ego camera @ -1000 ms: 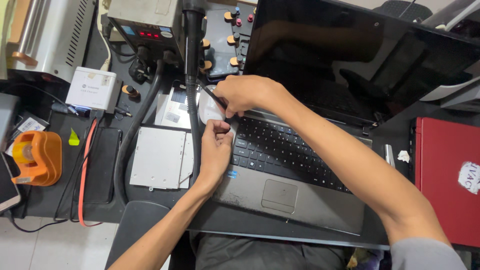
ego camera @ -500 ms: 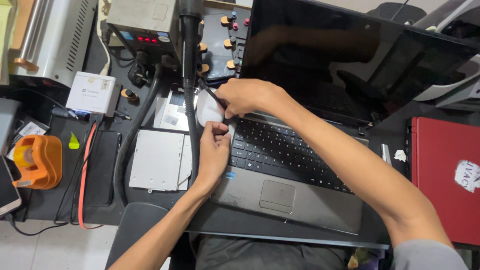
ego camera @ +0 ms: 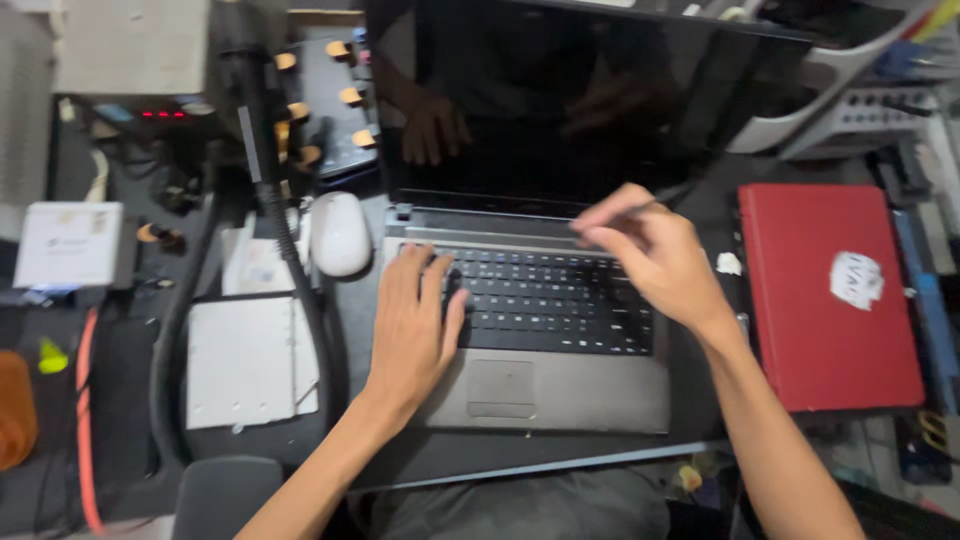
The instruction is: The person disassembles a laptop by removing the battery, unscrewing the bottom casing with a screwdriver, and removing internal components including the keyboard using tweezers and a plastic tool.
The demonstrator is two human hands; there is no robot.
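Observation:
An open grey laptop with a dark screen lies in front of me. My left hand rests flat, fingers spread, on the left side of its black keyboard. My right hand hovers over the keyboard's upper right, fingers pinched on a thin dark tool that is blurred by motion. A white mouse sits just left of the laptop's hinge.
A closed red laptop lies to the right. Left of the open laptop are a flat white drive, a black hose, a white box and an orange tape dispenser. Bench equipment with red lights stands behind.
My right hand has swung with the tool from the laptop's left hinge to the keyboard's right side. My left hand has shifted from the left edge onto the keys.

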